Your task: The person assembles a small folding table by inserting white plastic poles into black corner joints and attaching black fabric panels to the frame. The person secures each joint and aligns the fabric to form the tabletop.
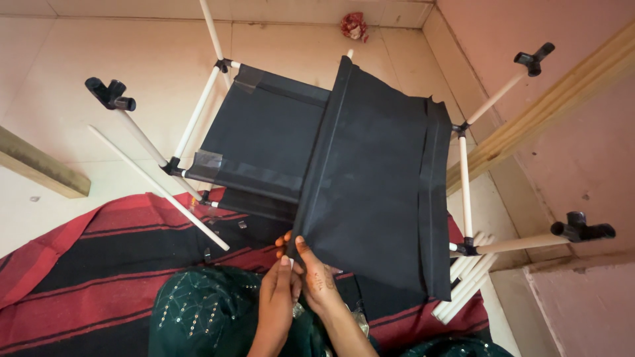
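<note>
A pale tiled floor [132,59] was covered in its near part by a red-and-black striped blanket [86,277]. Beyond the blanket, a crumpled red scrap [354,25] was left by the far wall. Loose white tubes [466,281] were laid at the blanket's right edge.

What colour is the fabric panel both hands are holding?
Black; the black fabric shelf panel shows best in the head view.
</note>
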